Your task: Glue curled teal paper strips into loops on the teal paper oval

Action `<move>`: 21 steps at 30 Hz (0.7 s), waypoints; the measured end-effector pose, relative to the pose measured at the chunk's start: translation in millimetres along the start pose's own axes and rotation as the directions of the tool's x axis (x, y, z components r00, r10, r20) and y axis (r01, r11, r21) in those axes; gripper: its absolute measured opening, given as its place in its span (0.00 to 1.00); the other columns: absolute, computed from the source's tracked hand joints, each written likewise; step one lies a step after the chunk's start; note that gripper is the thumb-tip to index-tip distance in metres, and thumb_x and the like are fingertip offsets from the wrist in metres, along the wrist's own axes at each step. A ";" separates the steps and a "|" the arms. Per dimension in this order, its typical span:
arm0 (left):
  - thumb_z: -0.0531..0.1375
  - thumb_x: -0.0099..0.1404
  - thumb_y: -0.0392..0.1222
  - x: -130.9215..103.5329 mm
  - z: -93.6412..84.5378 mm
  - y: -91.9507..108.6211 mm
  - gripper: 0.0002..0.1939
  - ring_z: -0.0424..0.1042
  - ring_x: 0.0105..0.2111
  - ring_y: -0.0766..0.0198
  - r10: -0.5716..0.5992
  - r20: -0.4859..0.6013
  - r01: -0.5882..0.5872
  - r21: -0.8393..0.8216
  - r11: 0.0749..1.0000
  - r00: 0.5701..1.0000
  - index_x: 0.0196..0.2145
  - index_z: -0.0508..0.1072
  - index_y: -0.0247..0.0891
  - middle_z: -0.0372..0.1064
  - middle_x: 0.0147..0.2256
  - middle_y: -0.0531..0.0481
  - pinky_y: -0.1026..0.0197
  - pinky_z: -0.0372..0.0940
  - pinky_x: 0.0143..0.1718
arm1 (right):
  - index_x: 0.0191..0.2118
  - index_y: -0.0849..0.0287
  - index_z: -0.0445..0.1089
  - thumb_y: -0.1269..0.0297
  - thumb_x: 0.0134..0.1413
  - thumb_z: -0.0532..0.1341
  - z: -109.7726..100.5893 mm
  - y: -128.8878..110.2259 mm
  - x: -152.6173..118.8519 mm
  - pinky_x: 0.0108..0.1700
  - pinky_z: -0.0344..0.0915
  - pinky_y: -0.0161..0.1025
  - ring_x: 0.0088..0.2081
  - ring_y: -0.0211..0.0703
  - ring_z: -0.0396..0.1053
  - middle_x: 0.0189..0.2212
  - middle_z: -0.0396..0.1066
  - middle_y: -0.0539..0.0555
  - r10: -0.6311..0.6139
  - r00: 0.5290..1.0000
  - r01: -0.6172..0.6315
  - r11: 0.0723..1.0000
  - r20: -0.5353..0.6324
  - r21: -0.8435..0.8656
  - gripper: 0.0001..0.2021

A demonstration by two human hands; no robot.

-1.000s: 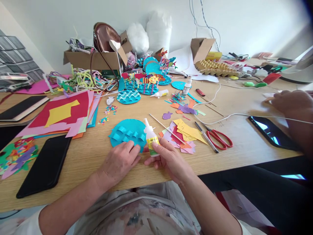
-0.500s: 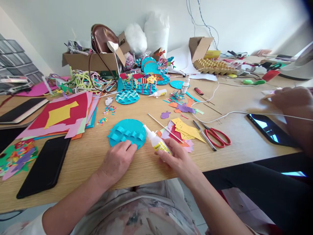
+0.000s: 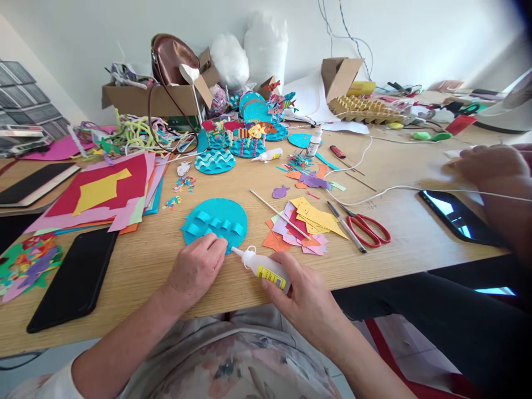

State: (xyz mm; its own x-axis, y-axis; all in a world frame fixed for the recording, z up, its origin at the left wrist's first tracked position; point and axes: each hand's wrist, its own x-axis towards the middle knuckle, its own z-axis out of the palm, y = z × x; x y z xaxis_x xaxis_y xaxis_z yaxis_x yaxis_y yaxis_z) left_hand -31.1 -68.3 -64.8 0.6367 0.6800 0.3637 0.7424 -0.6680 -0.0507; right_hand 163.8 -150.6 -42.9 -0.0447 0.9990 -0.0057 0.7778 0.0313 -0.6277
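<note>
A round blue paper disc (image 3: 233, 210) lies on the table before me, with a row of raised, wavy blue paper strips (image 3: 208, 223) across it. My left hand (image 3: 199, 264) is at the disc's lower edge, fingers pinched together; whatever they hold is hidden. My right hand (image 3: 297, 282) is wrapped round a white glue bottle (image 3: 268, 270) with a yellow label. The bottle lies nearly level, its nozzle pointing left, close to the left fingertips and the disc's lower right edge. Its cap hangs at the neck.
Right of the disc lie a thin stick (image 3: 278, 213), paper scraps (image 3: 318, 216), a pen (image 3: 347, 227) and red scissors (image 3: 369, 230). Phones (image 3: 75, 280) and coloured paper sheets (image 3: 100, 188) are at left. Finished blue paper pieces (image 3: 247, 144) stand behind. Another person's hand (image 3: 490, 166) is at right.
The glue bottle has tipped from slanting upward to nearly level, and its nozzle has come down toward the left fingertips. My left hand has shifted only slightly.
</note>
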 end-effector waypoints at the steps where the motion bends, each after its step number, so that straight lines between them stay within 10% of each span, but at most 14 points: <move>1: 0.48 0.65 0.35 0.0 0.0 0.3 0.11 0.65 0.28 0.63 -0.001 0.002 0.001 0.000 1.000 1.000 0.29 0.68 0.36 0.63 0.27 0.50 0.63 0.59 0.30 | 0.40 0.59 0.62 0.59 0.52 0.54 0.9 0.0 0.4 0.28 0.56 0.36 0.28 0.42 0.64 0.29 0.68 0.53 -0.004 1.000 0.004 1.000 0.003 -0.008 0.11; 21: 0.49 0.64 0.34 -1.0 1.5 2.4 0.10 0.65 0.27 0.63 0.018 -0.007 -0.018 0.059 0.998 1.000 0.28 0.67 0.37 0.63 0.25 0.51 0.62 0.58 0.29 | 0.45 0.53 0.63 0.65 0.50 0.56 11.5 3.8 -3.8 0.30 0.57 0.37 0.31 0.45 0.67 0.31 0.68 0.53 -0.093 0.995 0.083 0.980 -0.047 -0.182 0.14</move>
State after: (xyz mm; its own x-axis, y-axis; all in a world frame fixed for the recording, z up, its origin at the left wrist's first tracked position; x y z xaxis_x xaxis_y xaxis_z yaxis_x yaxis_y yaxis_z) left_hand -29.7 -70.1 -66.7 0.6485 0.6659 0.3689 0.7421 -0.6609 -0.1116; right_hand 159.7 -154.7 -54.2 -0.0876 0.9921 0.0895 0.8726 0.1198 -0.4736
